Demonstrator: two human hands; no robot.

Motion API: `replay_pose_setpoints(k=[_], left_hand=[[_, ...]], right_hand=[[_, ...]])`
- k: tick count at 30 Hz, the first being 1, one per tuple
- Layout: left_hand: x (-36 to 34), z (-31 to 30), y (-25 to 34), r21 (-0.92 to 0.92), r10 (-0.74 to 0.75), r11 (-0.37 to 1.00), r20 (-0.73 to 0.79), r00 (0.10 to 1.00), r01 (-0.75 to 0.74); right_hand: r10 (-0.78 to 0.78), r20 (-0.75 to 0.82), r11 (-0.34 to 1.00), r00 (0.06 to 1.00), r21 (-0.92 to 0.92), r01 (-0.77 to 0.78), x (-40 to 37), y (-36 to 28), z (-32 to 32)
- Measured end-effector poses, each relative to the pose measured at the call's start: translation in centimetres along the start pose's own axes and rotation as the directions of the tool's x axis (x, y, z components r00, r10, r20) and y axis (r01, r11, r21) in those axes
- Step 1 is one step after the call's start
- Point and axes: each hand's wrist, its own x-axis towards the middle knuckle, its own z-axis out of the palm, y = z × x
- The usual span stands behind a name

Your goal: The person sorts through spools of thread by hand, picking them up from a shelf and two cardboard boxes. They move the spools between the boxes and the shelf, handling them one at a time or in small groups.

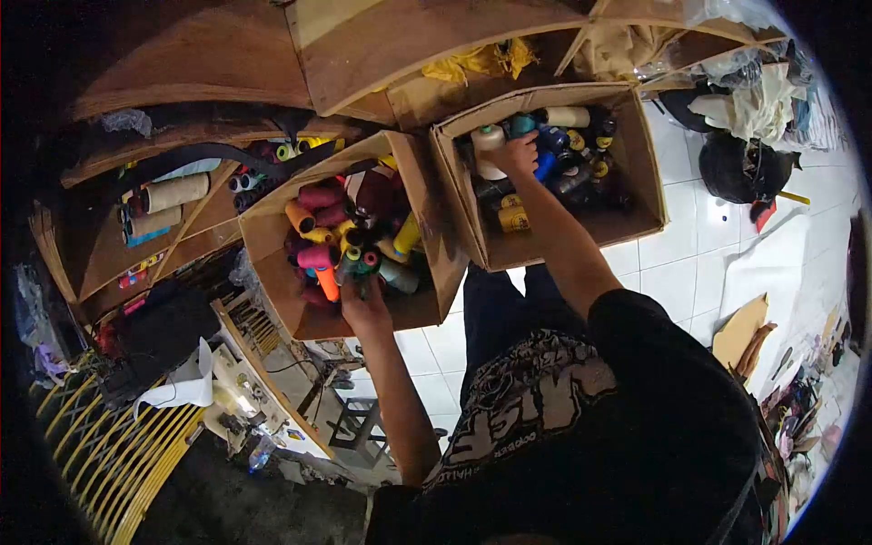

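Two cardboard boxes hold thread spools. In the left box [413,186], my left hand [366,311] has its fingers closed around a dark green thread spool [348,265], partly hidden by the fingers. Beside it lie an orange spool [327,283], a pink spool [315,256] and a yellow spool [407,234]. My right hand [516,156] reaches into the right box [658,173], its fingers and thumb gripping the side of a white thread cone [488,142]. Blue and black spools lie around it, with a cream cone [568,116] at the back.
Wooden shelves [191,82] run behind the boxes; beige thread cones [177,193] sit on one at left. A sewing machine [238,400] stands at lower left, near a yellow rack [136,454]. A black bag [745,168] and cardboard scraps [740,334] lie on the white tiled floor [668,263].
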Motion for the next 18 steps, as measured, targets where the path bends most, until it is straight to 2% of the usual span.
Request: replay_pose_setpoints(k=[2,3,4,5,6,7,9,10,11,12,14,15,18], left_hand=[[-0.5,-0.1,-0.4,0.003,-0.022,1.000,-0.028,0.999,0.022],[-0.8,0.2,-0.9,0.011,-0.043,0.999,-0.060,0.997,0.043],[-1.5,0.3,-1.3,0.019,-0.069,0.997,-0.095,0.993,0.071],[-2.1,0.6,-1.6,0.027,-0.039,0.999,-0.017,0.999,0.040],[-2.4,1.0,-1.8,0.030,-0.068,0.997,-0.040,0.997,0.069],[-2.6,1.3,-2.0,0.029,-0.091,0.995,-0.060,0.994,0.093],[-2.4,0.7,-2.1,0.034,-0.143,0.989,-0.075,0.987,0.146],[-2.7,0.9,-2.0,0.061,-0.103,0.992,-0.065,0.993,0.107],[-3.2,1.4,-1.6,0.087,-0.064,0.994,-0.056,0.996,0.069],[-3.6,1.6,-1.4,0.110,-0.026,0.993,-0.044,0.999,0.030],[-3.5,1.0,-1.1,0.107,-0.054,0.993,-0.037,0.998,0.058],[-3.4,0.5,-1.0,0.112,-0.066,0.991,-0.011,0.998,0.067],[-3.2,-0.1,-1.1,0.111,-0.060,0.992,0.004,0.998,0.059]], right_hand=[[0.042,-0.037,0.999,0.998,-0.020,-0.042,-1.4,-0.9,0.0],[0.020,-0.085,1.000,0.996,0.026,-0.018,-2.2,-1.1,0.0],[-0.099,-0.258,0.993,0.961,-0.087,0.079,-2.4,-0.5,1.3],[-0.230,-0.407,0.965,0.884,-0.213,0.153,-2.1,0.8,3.7],[-0.367,-0.530,0.918,0.764,-0.342,0.203,-1.7,1.3,5.0],[-0.372,-0.539,0.927,0.756,-0.259,0.272,-2.0,1.5,4.9],[-0.332,-0.460,0.940,0.823,-0.234,0.249,-1.8,1.0,4.8],[-0.313,-0.412,0.945,0.856,-0.229,0.235,-2.1,1.1,4.5],[-0.266,-0.373,0.964,0.889,-0.118,0.239,-2.8,0.6,3.7],[-0.228,-0.342,0.973,0.912,-0.116,0.200,-3.0,0.4,3.5],[-0.159,-0.287,0.985,0.945,-0.116,0.131,-2.7,-0.6,2.5],[-0.174,-0.235,0.984,0.956,0.004,0.180,-2.9,-0.3,1.9],[-0.142,-0.124,0.989,0.982,0.031,0.147,-2.8,0.1,1.1]])
